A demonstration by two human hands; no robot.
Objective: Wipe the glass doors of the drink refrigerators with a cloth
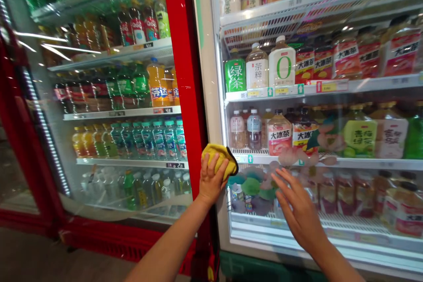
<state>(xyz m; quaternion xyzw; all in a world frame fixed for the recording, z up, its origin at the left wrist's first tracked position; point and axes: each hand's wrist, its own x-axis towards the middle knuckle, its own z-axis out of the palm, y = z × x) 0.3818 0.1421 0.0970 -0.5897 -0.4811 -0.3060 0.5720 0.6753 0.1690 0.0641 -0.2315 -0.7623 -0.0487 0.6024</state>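
A yellow cloth (215, 155) with a dark edge is bunched under my left hand (211, 180), whose fingers press it against the pale frame (205, 66) of the right-hand cooler. My right hand (299, 211) has its fingers stretched out in front of that cooler's glass door, near a flower decal (253, 186) in pink and green. Whether the fingertips touch the glass I cannot tell. Behind the glass, bottled drinks stand on lit white shelves, among them a large bottle of iced tea (279, 132).
To the left stands a red-framed cooler (180, 44) with shelves of soda, juice and water bottles behind glass. A narrow dark gap separates the two coolers. A green base (251, 268) runs beneath the right cooler, and grey floor (29, 255) shows at the lower left.
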